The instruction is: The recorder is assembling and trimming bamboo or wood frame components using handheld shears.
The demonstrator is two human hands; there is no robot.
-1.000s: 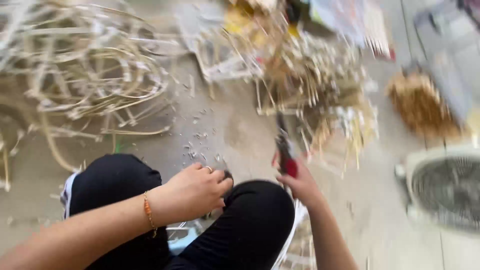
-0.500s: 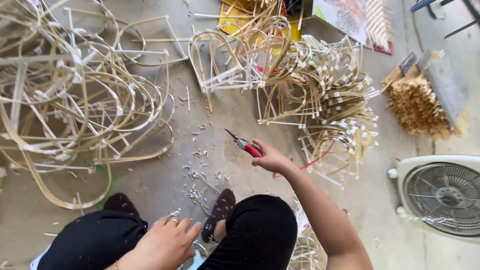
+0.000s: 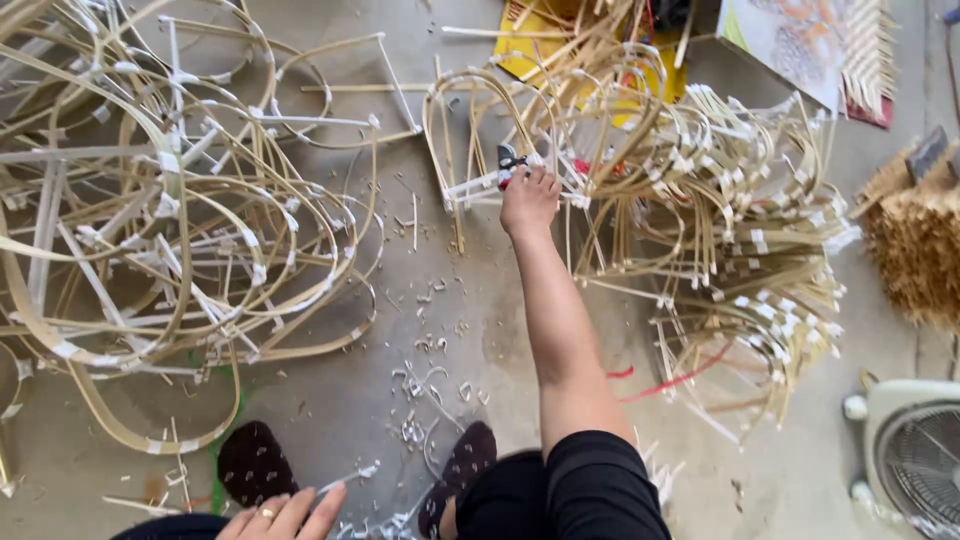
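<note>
- Head view: your right hand (image 3: 529, 203) is stretched far out toward 12 o'clock, arm fully extended across the concrete floor (image 3: 470, 300).
- Its fingers are curled shut around a pair of red-handled snips (image 3: 510, 165); the dark blades poke out past your knuckles toward 11 o'clock.
- The snips touch a taped bamboo frame (image 3: 470, 140), an arch-shaped loop of pale strips bound with white tape, which lies just ahead of your hand at 12 o'clock.
- At 2 o'clock from that hand lies a dense heap of bent bamboo frames (image 3: 740, 230), each joint wrapped in white tape; a red cord (image 3: 680, 380) trails out under it at 4 o'clock.
- Your left hand (image 3: 285, 512) sits at the bottom edge, about 7 o'clock, fingers loosely spread and lying flat, holding nothing that I can see; a ring shows on one finger.
- Just beside it at 5 o'clock from the hand, white tape scraps and shavings (image 3: 425, 385) litter the floor between your two dark slippers (image 3: 250, 462).
- At 9 o'clock a large tangle of long curved bamboo strips (image 3: 150, 220) spreads across the whole left side.
- At 3 o'clock a pile of brown straw-like fibre (image 3: 915, 240) sits at the right edge.
- At 4 o'clock the grille of a white floor fan (image 3: 915, 455) shows in the corner.
- At 12 o'clock, behind the frames, a yellow sheet (image 3: 530, 50) lies partly covered.
</note>
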